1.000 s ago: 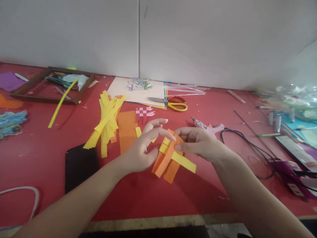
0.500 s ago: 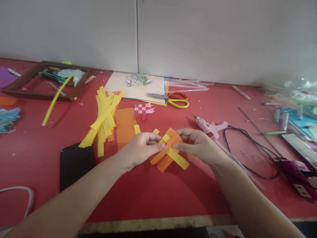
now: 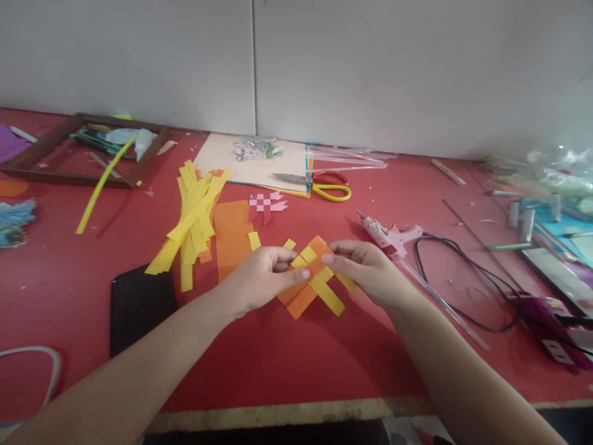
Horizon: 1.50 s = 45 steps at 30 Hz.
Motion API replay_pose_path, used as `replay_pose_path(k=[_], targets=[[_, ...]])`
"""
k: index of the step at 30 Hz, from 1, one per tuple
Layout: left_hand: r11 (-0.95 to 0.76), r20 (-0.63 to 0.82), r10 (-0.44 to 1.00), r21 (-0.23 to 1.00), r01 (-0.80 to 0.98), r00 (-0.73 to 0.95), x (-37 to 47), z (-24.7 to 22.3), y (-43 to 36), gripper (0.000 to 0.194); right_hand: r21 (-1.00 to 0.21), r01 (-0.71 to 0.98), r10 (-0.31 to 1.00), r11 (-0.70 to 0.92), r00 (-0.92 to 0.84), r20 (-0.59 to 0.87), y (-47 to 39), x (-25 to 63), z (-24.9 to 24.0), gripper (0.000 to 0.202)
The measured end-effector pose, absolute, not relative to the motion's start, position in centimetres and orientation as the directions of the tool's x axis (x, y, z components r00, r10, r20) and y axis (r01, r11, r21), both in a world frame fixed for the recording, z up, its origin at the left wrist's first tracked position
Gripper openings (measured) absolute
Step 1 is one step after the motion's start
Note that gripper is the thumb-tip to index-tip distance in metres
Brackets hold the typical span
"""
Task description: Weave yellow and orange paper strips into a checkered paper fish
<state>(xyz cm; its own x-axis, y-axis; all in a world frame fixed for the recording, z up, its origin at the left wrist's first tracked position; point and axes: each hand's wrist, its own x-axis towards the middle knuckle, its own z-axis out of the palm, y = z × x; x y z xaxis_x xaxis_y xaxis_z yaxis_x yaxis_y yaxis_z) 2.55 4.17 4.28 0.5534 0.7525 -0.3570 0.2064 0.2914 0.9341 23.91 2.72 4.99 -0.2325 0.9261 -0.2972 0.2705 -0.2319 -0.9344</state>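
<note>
Orange and yellow paper strips are interlaced into a woven paper piece (image 3: 303,298), held just above the red tabletop. My left hand (image 3: 264,276) pinches its left side, thumb on top and fingers underneath. On the right edge, my right hand (image 3: 365,267) grips it the same way, its thumb pressed near the upper corner. Loose yellow strip ends stick out at the lower right. Beyond my hands lies a small pink and red woven paper fish (image 3: 265,204). An orange paper sheet (image 3: 231,232) is partly hidden behind my left hand.
Yellow paper strips (image 3: 197,216) lie piled at left, near a black phone-like slab (image 3: 139,309). Scissors (image 3: 319,183) rest on paper sheets at the back. A pink glue gun (image 3: 389,235) with a looping black cord sits right. A brown frame (image 3: 41,176) holds tools.
My right thumb has shifted up toward the upper corner of the woven paper piece. The orange strip that crossed on top now lies flatter against the weave, and the piece has tilted slightly.
</note>
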Motion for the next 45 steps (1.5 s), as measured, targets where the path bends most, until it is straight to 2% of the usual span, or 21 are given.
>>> replay_pose_path(k=[9, 15, 22, 26, 32, 45], targets=[[0.254, -0.366, 0.772, 0.927, 0.275, 0.520, 2.5, 3.9, 4.1, 0.025, -0.901, 0.377, 0.929, -0.217, -0.203, -0.309, 2.8, 23.9, 4.8, 0.046], [0.357, -0.458, 0.780, 0.886, 0.297, 0.426, 2.3, 3.5, 4.2, 0.050, -0.911, 0.357, 0.943, -0.209, -0.174, -0.284, 2.7, 24.0, 4.8, 0.054], [0.354, -0.450, 0.784, 0.890, 0.286, 0.429, 2.3, 3.6, 4.2, 0.047, -0.921, 0.317, 0.941, -0.229, -0.171, -0.292, 2.8, 24.4, 4.9, 0.040], [0.342, -0.438, 0.777, 0.897, 0.280, 0.452, 2.4, 3.4, 4.2, 0.048, -0.915, 0.337, 0.946, -0.223, -0.151, -0.286, 2.9, 24.4, 4.8, 0.038], [0.369, -0.463, 0.769, 0.885, 0.284, 0.441, 2.2, 2.9, 4.3, 0.064, -0.920, 0.323, 0.950, -0.222, -0.143, -0.279, 2.9, 24.3, 4.7, 0.038], [0.407, -0.462, 0.770, 0.887, 0.219, 0.440, 2.1, 2.5, 4.4, 0.063, -0.938, 0.281, 0.957, -0.204, -0.145, -0.252, 2.8, 24.7, 4.0, 0.035]])
